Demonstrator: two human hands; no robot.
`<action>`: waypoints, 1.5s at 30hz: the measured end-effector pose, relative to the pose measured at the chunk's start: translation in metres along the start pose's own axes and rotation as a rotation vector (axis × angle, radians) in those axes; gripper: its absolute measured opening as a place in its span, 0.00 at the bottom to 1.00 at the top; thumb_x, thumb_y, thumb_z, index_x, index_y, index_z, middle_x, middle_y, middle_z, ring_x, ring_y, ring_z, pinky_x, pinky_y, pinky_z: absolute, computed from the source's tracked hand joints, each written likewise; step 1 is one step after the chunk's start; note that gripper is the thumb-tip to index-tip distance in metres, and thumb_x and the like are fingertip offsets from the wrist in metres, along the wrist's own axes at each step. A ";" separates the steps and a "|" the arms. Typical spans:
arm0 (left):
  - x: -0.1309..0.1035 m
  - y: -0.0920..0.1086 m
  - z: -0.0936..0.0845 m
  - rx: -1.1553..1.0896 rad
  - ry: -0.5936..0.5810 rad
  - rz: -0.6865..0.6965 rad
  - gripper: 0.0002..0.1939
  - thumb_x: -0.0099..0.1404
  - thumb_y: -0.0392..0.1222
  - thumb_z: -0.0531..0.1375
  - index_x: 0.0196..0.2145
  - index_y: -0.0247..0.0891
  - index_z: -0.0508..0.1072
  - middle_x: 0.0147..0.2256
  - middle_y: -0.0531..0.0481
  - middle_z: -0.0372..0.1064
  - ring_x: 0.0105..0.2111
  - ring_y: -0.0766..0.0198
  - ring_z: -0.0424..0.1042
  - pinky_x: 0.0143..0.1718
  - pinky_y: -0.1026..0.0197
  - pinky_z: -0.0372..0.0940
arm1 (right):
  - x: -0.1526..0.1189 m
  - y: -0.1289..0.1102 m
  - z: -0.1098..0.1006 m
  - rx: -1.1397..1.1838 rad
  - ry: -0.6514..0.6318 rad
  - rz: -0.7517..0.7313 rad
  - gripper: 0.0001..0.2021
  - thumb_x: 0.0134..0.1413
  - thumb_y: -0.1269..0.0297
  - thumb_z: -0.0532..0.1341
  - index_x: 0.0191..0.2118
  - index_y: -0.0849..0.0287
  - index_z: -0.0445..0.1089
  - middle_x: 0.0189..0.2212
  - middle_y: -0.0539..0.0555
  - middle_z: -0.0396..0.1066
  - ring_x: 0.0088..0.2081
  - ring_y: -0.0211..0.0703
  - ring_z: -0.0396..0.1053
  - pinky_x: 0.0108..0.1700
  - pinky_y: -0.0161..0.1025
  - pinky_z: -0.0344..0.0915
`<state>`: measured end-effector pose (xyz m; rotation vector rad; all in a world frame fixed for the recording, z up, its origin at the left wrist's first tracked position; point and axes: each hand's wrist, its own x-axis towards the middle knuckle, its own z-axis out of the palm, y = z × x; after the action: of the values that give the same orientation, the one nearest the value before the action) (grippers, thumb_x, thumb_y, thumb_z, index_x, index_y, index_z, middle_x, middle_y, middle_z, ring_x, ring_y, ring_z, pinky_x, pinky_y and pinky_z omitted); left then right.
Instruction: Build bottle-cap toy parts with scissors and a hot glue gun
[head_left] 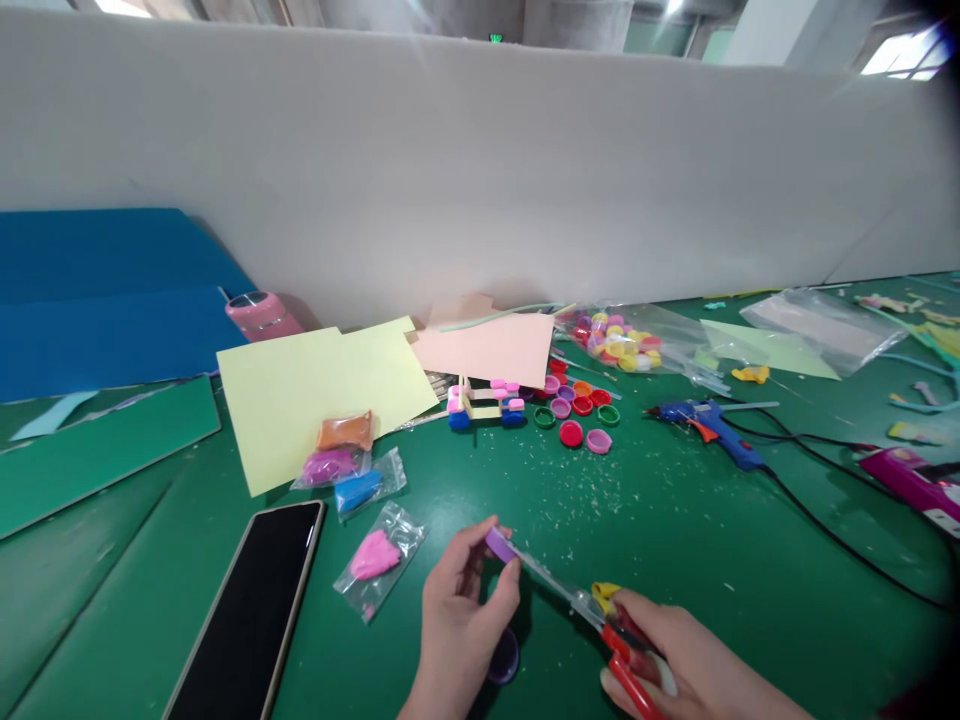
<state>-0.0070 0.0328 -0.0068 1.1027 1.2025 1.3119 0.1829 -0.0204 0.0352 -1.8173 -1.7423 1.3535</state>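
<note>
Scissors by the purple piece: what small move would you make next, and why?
I'd probably ease the left thumb back slightly before any cut. The left hand pinches the purple piece, and the tips of the scissors, held in the right hand, lie right by that thumb. Whether the blades are parted is hard to tell.
</note>
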 end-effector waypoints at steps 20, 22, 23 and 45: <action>0.000 -0.005 0.003 -0.205 -0.029 -0.083 0.15 0.51 0.39 0.63 0.38 0.36 0.70 0.37 0.43 0.73 0.37 0.57 0.74 0.40 0.58 0.68 | 0.006 -0.003 -0.010 -0.294 0.129 -0.064 0.10 0.41 0.61 0.59 0.33 0.55 0.63 0.30 0.52 0.70 0.27 0.43 0.68 0.28 0.34 0.63; 0.000 -0.002 0.003 -0.177 -0.033 -0.083 0.15 0.49 0.39 0.64 0.37 0.36 0.71 0.36 0.43 0.74 0.38 0.56 0.73 0.40 0.58 0.67 | 0.006 -0.003 -0.010 -0.328 0.147 -0.056 0.09 0.41 0.61 0.59 0.32 0.55 0.63 0.29 0.52 0.70 0.27 0.43 0.68 0.27 0.34 0.63; 0.001 0.000 0.003 -0.162 -0.036 -0.088 0.15 0.49 0.38 0.64 0.37 0.35 0.71 0.35 0.43 0.74 0.38 0.57 0.73 0.41 0.59 0.67 | 0.007 -0.003 -0.010 -0.342 0.148 -0.053 0.08 0.41 0.61 0.59 0.31 0.55 0.63 0.29 0.52 0.70 0.27 0.43 0.68 0.27 0.35 0.62; 0.001 0.003 0.001 -0.069 -0.089 0.035 0.14 0.53 0.33 0.60 0.40 0.39 0.69 0.38 0.45 0.72 0.35 0.60 0.74 0.41 0.59 0.67 | 0.002 -0.002 -0.003 0.065 -0.072 0.008 0.11 0.46 0.55 0.58 0.30 0.58 0.66 0.24 0.48 0.66 0.28 0.38 0.64 0.28 0.29 0.61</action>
<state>-0.0068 0.0336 -0.0038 1.1250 1.0701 1.3074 0.1841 -0.0171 0.0374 -1.7634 -1.7063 1.4783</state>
